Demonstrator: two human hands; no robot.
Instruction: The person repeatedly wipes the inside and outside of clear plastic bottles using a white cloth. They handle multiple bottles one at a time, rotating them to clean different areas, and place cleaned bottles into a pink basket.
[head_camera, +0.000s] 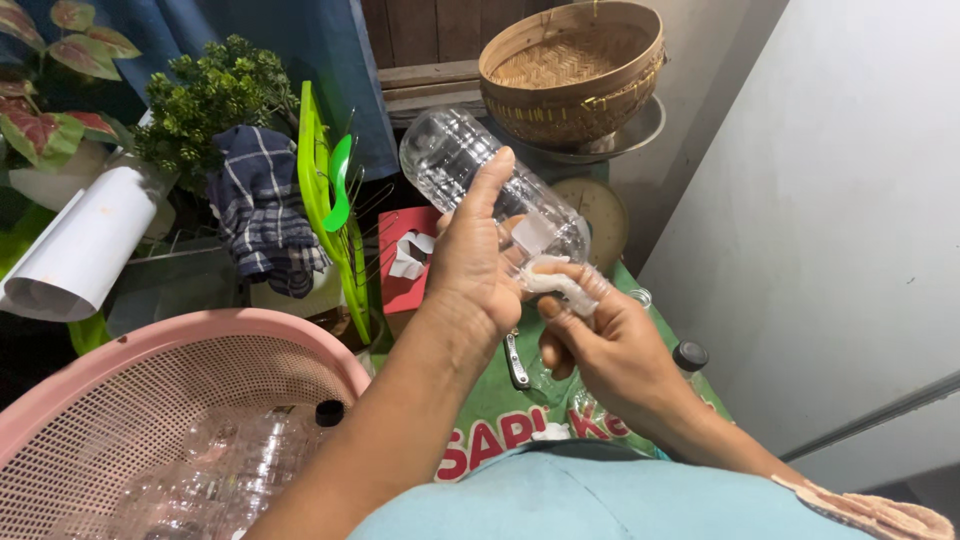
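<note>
The left hand (470, 265) grips a clear plastic bottle (480, 175) around its lower body, thumb stretched up along the side, and holds it tilted in the air with its base pointing up and away. The right hand (610, 345) is closed on a crumpled white label strip (560, 283), pinching it between thumb and fingers right at the bottle's side, where a pale patch of label remains stuck. A small knife (515, 362) (only its grey handle shows) hangs below the two hands; which hand carries it cannot be told.

Room is tight. A pink mesh basket (130, 340) fills the lower left, its rim just beside the left forearm, with more clear bottles (230, 455) lying inside. A pale wall (830, 200) closes the right side, near the right wrist. Ahead, just past the bottle's base, a woven basket (572, 70) sits on a scale (595, 205). A green rack (325, 200) and a red tissue box (410, 260) stand just left of the hands. Under the hands lies a green sack (520, 420), where a black-capped bottle (688, 358) lies close by the right wrist.
</note>
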